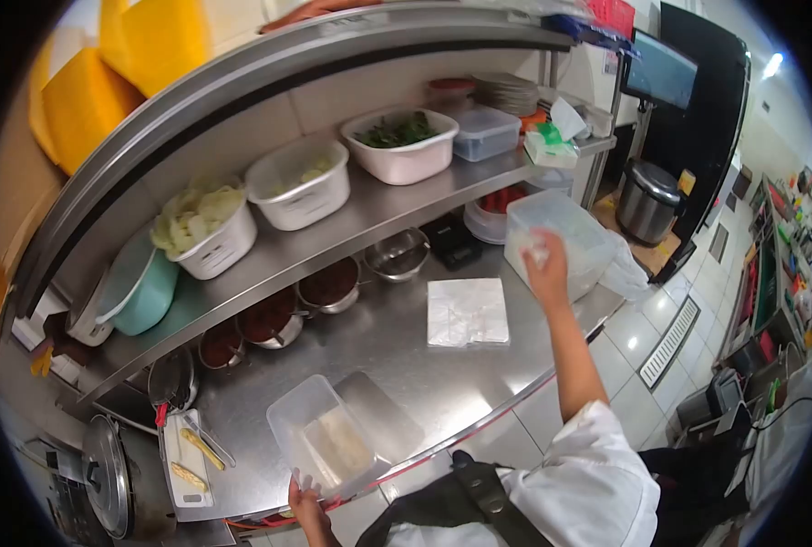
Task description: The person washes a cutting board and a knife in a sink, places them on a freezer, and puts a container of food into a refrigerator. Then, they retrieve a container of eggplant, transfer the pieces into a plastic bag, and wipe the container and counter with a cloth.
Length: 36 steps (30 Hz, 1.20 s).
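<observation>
My left hand (pixel 307 507) is at the near end of a clear plastic container (pixel 287 421), with its fingers curled at the rim. The container stands tilted toward me at the counter's front edge, a little pale material lying in its bottom. My right hand (pixel 544 264) reaches out over a larger translucent plastic tub (pixel 586 239) at the right end of the counter. Its fingers are drawn together around something whitish, blurred and too small to name. A stack of thin white sheets (pixel 467 312) lies left of my right forearm.
Metal bowls of red sauce (pixel 330 281) and a steel bowl (pixel 397 255) stand under a shelf (pixel 360 208). On the shelf are tubs of cut vegetables (pixel 207 232) and leafy greens (pixel 406 150). A white cutting board (pixel 185 456) with utensils lies left, beside a lidded pot (pixel 114 474).
</observation>
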### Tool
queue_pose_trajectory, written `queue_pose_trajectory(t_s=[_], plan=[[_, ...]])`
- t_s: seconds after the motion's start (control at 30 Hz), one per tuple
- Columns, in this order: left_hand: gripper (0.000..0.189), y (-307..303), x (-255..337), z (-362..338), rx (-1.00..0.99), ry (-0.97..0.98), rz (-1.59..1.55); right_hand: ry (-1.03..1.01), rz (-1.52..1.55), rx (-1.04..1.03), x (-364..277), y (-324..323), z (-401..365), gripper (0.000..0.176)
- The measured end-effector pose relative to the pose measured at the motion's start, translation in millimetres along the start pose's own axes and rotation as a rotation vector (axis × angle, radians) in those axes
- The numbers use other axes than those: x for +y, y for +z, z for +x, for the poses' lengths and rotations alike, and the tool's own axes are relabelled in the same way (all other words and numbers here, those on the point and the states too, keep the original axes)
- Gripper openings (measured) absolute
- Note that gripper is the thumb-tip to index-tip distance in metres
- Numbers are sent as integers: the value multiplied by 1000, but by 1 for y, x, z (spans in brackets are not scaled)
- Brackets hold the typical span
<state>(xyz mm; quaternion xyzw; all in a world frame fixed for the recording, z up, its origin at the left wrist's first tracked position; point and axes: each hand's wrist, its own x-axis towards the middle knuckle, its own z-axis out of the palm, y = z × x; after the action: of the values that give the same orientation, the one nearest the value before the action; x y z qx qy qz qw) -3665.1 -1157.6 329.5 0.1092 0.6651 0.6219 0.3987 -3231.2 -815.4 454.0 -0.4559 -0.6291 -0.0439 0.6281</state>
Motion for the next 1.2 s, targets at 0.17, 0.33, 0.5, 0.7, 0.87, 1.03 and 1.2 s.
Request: queue_pose_trajectory(t_s=[0.17,0.33,0.5,0.7,0.87,1.03,1.2], plan=[[53,51,-14,14,39,32,-21,128,-48,-42,33,-13,94,20],[60,73,-13,14,391,154,260,386,-524,-946,119,65,-45,39],[58,84,13,22,524,636,444,907,-578,-766,114,82,-185,60],[58,136,50,8,366,745,325,958,78,-806,95,24,-124,36],[57,152,51,8,164,828,164,565,209,-1242,1,-89,50,20],[57,183,84,-8,55,833,18,14,375,-1465,-79,-147,205,24],[51,187,105,-20,105,805,-47,-32,651,-581,-107,-165,342,38]])
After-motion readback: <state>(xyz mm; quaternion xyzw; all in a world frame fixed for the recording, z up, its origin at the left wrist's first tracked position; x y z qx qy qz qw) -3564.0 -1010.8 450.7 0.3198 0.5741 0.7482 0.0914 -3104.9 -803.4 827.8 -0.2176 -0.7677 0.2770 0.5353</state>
